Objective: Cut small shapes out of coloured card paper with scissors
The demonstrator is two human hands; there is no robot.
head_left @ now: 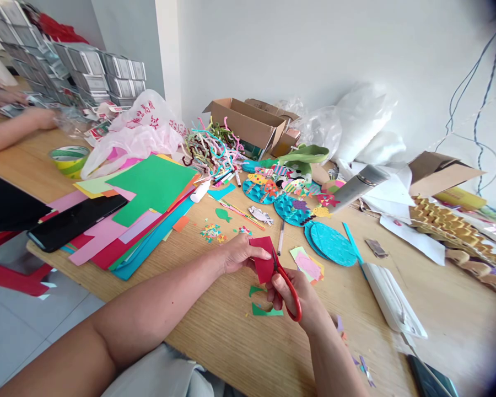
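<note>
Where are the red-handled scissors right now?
In the head view, the red-handled scissors are slightly right of and below centre, in the person's right hand, their blades at the rectangular red paper piece in the left hand.

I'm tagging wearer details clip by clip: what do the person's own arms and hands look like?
The left hand and right hand are bare, without gloves or wristbands. No sleeve covers the left forearm, marked by a small dark spot, or the right forearm. Pale grey clothing shows below.
</note>
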